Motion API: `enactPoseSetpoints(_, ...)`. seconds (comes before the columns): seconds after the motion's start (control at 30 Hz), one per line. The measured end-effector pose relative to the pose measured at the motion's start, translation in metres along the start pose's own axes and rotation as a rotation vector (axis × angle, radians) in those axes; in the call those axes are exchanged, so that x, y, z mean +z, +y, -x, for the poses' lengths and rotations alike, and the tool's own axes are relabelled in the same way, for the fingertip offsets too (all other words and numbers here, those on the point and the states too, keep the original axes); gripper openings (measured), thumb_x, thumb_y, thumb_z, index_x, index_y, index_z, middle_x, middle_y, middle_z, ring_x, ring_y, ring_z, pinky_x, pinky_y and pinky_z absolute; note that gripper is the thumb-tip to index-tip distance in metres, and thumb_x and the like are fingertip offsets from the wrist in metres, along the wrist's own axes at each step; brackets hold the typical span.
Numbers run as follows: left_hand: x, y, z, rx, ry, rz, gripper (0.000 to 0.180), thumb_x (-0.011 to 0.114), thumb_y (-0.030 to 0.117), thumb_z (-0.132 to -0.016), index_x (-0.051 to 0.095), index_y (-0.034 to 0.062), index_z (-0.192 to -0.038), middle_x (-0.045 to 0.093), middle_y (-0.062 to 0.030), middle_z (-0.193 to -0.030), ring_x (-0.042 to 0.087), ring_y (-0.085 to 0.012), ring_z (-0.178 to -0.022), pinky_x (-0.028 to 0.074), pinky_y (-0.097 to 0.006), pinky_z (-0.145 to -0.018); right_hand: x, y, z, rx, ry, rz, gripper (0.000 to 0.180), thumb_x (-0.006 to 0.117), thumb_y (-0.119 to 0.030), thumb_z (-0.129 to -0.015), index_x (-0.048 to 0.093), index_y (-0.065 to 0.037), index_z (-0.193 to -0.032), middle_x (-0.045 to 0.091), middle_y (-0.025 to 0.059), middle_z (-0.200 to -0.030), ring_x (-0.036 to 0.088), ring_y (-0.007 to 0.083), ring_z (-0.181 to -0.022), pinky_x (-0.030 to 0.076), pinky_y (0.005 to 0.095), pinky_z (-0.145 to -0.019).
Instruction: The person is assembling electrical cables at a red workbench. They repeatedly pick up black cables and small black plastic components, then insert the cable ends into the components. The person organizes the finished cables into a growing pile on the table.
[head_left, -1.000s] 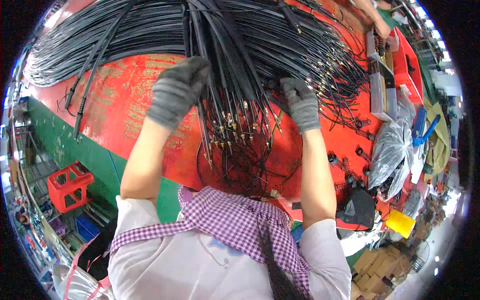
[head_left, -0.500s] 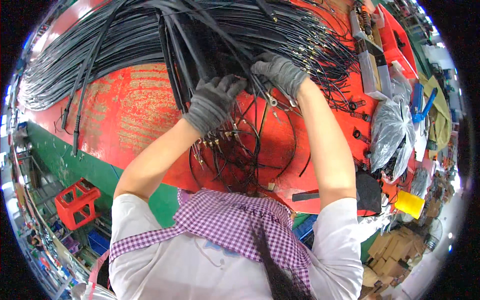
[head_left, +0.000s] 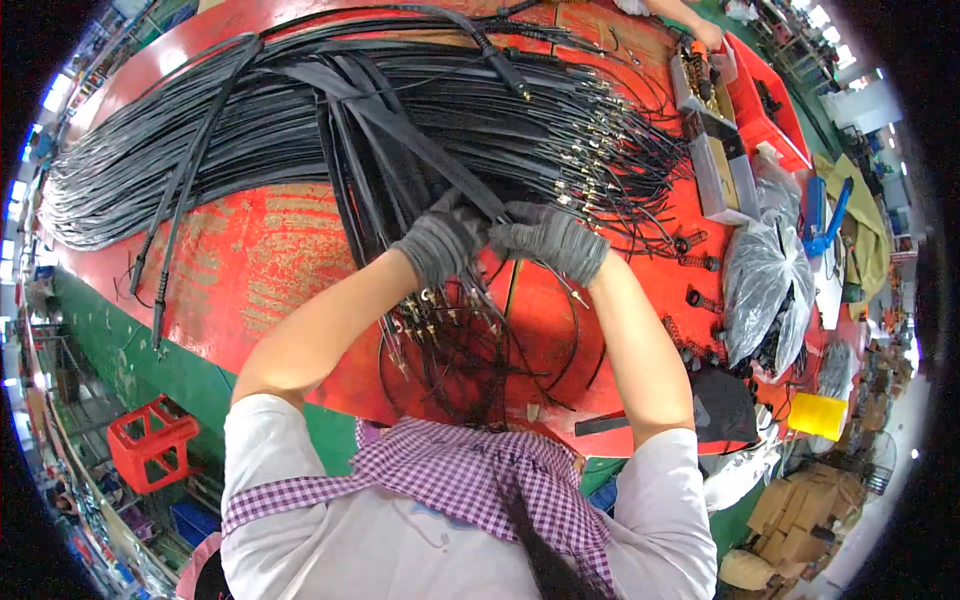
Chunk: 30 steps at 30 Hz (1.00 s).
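Observation:
My left hand (head_left: 440, 245), in a grey knitted glove, is closed among the black cables, its fingertips close to those of my right hand. My right hand (head_left: 552, 240), gloved the same way, has its fingers bent together at the lower end of a flat black sleeve (head_left: 425, 150). That sleeve slants down from the upper left to between both hands. What each hand pinches is largely hidden by the gloves. Below them hang thin black cable ends (head_left: 425, 320) with small metal fittings. Behind lies a large bundle of black cables (head_left: 200, 130) with metal tips at its right end.
The worn red table (head_left: 290, 240) carries everything. At right stand grey bins (head_left: 722, 170), a red crate (head_left: 770, 110), a clear plastic bag (head_left: 765, 290), a blue tool (head_left: 825, 220) and black springs (head_left: 700, 300). Another person's arm (head_left: 685, 18) reaches in at the top right.
My hands have come closer together, the right one turning inward. The metal cable fitting seen below the right hand is no longer visible. The whole view has shifted, and another person's arm has appeared.

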<state>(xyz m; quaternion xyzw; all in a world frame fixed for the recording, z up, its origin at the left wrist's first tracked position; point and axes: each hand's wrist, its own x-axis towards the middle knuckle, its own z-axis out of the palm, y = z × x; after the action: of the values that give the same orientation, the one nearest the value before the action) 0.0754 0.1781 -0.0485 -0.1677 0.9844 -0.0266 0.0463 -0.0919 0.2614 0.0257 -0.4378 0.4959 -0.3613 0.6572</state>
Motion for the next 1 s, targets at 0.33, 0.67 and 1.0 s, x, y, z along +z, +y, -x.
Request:
enactPoseSetpoints(0.33,-0.040,0.009,0.049,0.273,-0.060,0.199,0.031,0.054,0.019,-0.070,0.058,0.0157,-0.101,0.058,-0.0034,-0.100,0.052,-0.0260,-0.101,0.039,-0.044,-0.088,-0.056,-0.020,0.067,-0.629,-0.041,1.307,0.025,0.048,-0.020,-0.086,0.054,-0.003,-0.103,0.054,0.0077,-0.080,0.056,0.0160,-0.073,0.048,0.0295,-0.062)
enactPoseSetpoints(0.67,-0.092,0.015,-0.054,0.321,-0.085,0.212,0.030,0.048,0.027,-0.081,0.053,0.0087,-0.104,0.057,-0.0126,-0.093,0.057,-0.0291,-0.085,0.045,-0.039,-0.075,-0.017,0.025,0.102,-0.153,0.566,1.352,0.030,0.049,-0.030,-0.084,0.056,-0.004,-0.097,0.061,0.0170,-0.085,0.060,0.0303,-0.073,0.048,0.0389,-0.059)
enactPoseSetpoints(1.0,-0.090,0.023,-0.075,0.220,-0.079,0.350,0.021,0.049,0.023,-0.084,0.056,0.0045,-0.090,0.058,-0.0180,-0.083,0.056,-0.0358,-0.076,0.046,-0.041,-0.065,-0.073,0.127,0.279,0.241,0.819,1.472,0.025,0.047,-0.020,-0.080,0.054,-0.008,-0.101,0.059,0.0138,-0.092,0.057,0.0281,-0.085,0.046,0.0390,-0.071)
